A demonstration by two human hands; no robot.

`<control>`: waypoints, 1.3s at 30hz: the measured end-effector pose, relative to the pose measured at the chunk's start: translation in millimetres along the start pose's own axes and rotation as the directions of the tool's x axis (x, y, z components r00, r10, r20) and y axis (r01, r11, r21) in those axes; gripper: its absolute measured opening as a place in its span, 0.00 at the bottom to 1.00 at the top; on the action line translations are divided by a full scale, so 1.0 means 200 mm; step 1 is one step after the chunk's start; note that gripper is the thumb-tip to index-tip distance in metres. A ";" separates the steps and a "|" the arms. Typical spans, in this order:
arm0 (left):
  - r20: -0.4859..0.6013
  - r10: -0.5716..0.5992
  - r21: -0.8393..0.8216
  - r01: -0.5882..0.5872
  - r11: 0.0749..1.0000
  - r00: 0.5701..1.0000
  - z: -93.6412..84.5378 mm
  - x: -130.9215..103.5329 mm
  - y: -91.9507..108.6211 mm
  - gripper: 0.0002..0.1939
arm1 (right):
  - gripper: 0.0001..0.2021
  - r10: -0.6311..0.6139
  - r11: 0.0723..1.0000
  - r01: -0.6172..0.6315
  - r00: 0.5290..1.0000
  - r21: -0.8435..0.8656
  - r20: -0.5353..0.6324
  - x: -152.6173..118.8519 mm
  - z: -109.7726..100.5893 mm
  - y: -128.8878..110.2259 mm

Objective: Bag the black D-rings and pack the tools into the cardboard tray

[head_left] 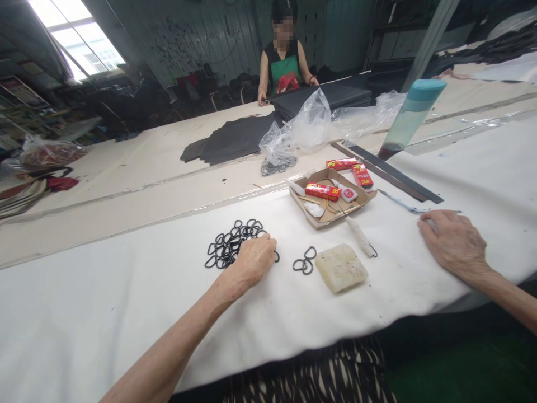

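My left hand (257, 256) is closed at the right side of a pile of black metal D-rings (226, 246). Part of a D-ring (276, 256) shows beside its curled fingers, which hide the rest. To the right, several loose D-rings (307, 266) lie beside a yellowish, pitted block (342, 267). My right hand (455, 245) rests palm down on the white-covered table, holding nothing that I can see. Just beyond its fingers lies a thin, light blue tool (403, 204), partly behind the hand. An awl-like tool with a wrapped handle (358, 236) lies between the block and a cardboard tray.
The cardboard tray (321, 220) holds red boxes and small items. Dark strips (394, 173) and a tilted blue-lidded bottle (411, 120) are behind it. Farther back are clear plastic bags (308, 126) and dark sheets (239, 137). Another person (287, 61) stands across the table.
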State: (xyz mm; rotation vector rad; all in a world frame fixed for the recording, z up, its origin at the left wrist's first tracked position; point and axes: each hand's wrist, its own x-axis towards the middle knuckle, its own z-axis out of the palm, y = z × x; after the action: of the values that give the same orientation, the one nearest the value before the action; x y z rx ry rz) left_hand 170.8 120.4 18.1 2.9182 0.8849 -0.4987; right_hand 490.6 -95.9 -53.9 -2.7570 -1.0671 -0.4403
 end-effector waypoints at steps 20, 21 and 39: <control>-0.293 0.387 0.033 -0.396 0.918 0.874 0.19 -0.08 0.12 0.08 | 0.15 0.009 1.000 -0.008 1.000 -0.025 0.012 0.00 0.00 0.00; -0.311 0.376 0.056 -0.378 0.924 0.873 0.20 -0.09 0.10 0.08 | 0.15 0.011 1.000 -0.011 1.000 -0.028 0.018 0.01 0.00 0.00; -0.243 0.282 -0.116 -0.317 0.941 0.928 0.03 0.01 0.20 0.11 | 0.15 -0.022 1.000 0.022 0.999 -0.005 0.024 -0.01 0.01 0.00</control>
State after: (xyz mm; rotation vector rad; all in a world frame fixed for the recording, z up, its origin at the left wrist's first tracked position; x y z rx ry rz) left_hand 192.5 87.8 10.2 2.9252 0.4489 -0.0775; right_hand 489.7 -96.0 -55.7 -2.7642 -1.1044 -0.4140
